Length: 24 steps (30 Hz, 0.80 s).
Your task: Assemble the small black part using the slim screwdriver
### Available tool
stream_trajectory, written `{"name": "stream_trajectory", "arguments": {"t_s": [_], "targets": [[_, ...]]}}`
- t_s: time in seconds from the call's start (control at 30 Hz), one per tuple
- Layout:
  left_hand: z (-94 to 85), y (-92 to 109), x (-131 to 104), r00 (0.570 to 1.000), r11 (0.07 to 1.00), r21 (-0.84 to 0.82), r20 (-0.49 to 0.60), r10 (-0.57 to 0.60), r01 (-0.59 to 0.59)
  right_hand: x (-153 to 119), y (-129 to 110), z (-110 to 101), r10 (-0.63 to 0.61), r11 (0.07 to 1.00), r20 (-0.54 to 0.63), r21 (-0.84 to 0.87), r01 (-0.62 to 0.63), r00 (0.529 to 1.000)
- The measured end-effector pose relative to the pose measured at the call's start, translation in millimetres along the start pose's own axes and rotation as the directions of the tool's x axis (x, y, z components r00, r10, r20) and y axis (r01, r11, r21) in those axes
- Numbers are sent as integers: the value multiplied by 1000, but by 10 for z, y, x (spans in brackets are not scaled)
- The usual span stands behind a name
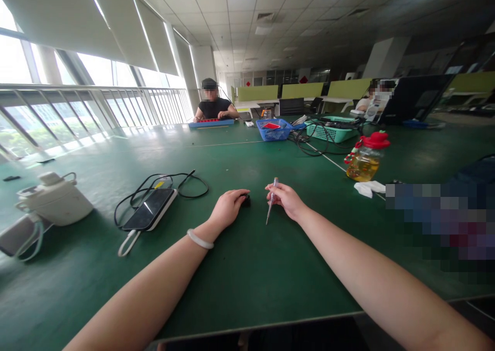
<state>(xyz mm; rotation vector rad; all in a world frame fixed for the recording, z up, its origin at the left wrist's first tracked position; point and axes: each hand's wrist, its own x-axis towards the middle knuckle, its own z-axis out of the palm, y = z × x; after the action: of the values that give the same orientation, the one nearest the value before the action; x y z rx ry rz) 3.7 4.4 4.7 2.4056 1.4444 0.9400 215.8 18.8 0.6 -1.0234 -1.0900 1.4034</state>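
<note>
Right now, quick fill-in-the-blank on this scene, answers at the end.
1. The left hand touches a small object coloured ____.
2. The right hand holds a slim tool over a tabletop coloured ____.
3. The bottle has a lid coloured ____.
4. The bracelet circles the ____ wrist.
Missing words: black; green; red; left.

Open between small black piece and slim tool; passable ahead to blue basket; obstructed leftward by cable and black-faced device, rightward by red-topped bottle.
</note>
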Motion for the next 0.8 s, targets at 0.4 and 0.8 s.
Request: {"name": "stream_trajectory", "arguments": {"t_s": [0.4, 0.8], "targets": [[0, -25, -4, 1000, 999, 41, 13, -23, 23, 2, 10, 4, -3, 1000, 16, -7, 3, 1000], [-10, -6, -6, 1000, 997, 81, -4, -8, 8, -2, 14, 11, -1, 1000, 14, -19, 1, 1000]]}}
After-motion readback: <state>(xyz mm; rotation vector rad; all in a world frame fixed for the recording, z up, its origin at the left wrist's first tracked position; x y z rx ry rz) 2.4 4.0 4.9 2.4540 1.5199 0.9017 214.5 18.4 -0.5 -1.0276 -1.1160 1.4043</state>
